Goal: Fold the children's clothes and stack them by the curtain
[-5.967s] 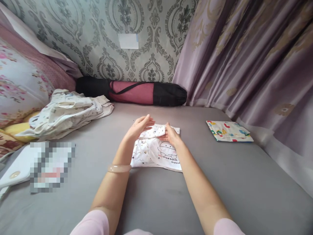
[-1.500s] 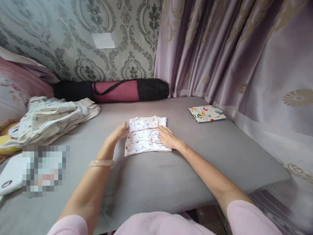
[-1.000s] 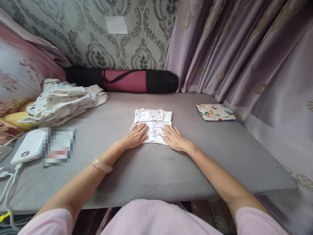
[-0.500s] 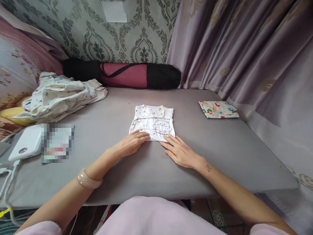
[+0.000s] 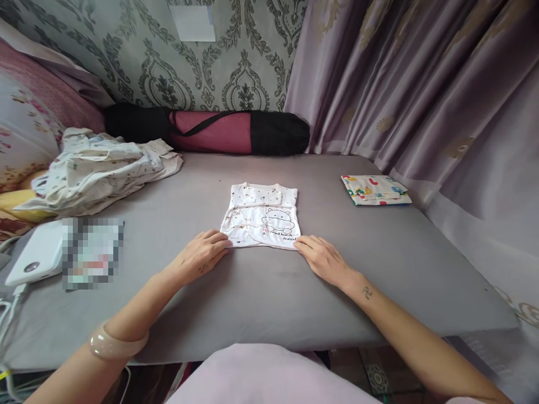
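Observation:
A small white baby shirt with a cartoon animal print and lettering lies flat in front of me, its sleeves folded across the top. At its lower left corner my left hand is closed, the fingertips pinching the hem. My right hand pinches the lower right corner in the same way, thumb tucked beneath the fingers. Both corners are partly covered by the fingertips. The lower edge between the hands lies on the grey sheet.
A folded colourful-print cloth lies to the right, near the curtain. Crumpled patterned clothes are heaped on the left. A white power bank with cables sits beside a blurred packet. A black-and-red long bag lies along the wall.
My hands have moved apart from lying flat on the shirt's lower part to its two bottom corners, and the fingers have closed on the hem. More of the printed lettering shows.

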Motion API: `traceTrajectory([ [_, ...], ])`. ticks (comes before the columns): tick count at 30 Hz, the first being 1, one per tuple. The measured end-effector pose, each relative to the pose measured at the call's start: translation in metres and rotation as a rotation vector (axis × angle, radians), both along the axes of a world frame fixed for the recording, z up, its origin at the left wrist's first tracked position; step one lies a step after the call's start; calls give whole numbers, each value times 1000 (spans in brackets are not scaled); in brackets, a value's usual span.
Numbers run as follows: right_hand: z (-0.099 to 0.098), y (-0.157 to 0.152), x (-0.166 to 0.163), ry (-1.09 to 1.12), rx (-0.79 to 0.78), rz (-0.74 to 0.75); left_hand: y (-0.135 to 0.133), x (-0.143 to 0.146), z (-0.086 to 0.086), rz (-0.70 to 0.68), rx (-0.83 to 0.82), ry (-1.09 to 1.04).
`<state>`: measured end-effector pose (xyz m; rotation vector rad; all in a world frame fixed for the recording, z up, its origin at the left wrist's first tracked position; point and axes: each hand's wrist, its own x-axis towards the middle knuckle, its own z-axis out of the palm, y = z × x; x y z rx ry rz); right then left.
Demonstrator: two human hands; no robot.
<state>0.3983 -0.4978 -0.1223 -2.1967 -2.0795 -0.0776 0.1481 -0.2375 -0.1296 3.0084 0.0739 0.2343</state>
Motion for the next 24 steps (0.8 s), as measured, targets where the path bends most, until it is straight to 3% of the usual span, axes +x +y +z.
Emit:
traceTrajectory([
  [7, -2, 9, 2, 8, 1, 22, -4, 7, 2, 18, 42, -7],
  [15, 4, 13, 5, 387, 185, -38, -6, 7, 9, 142, -16, 11],
  [24, 1, 18, -2, 127, 259, -90, -9, 11, 6, 95, 8, -135],
])
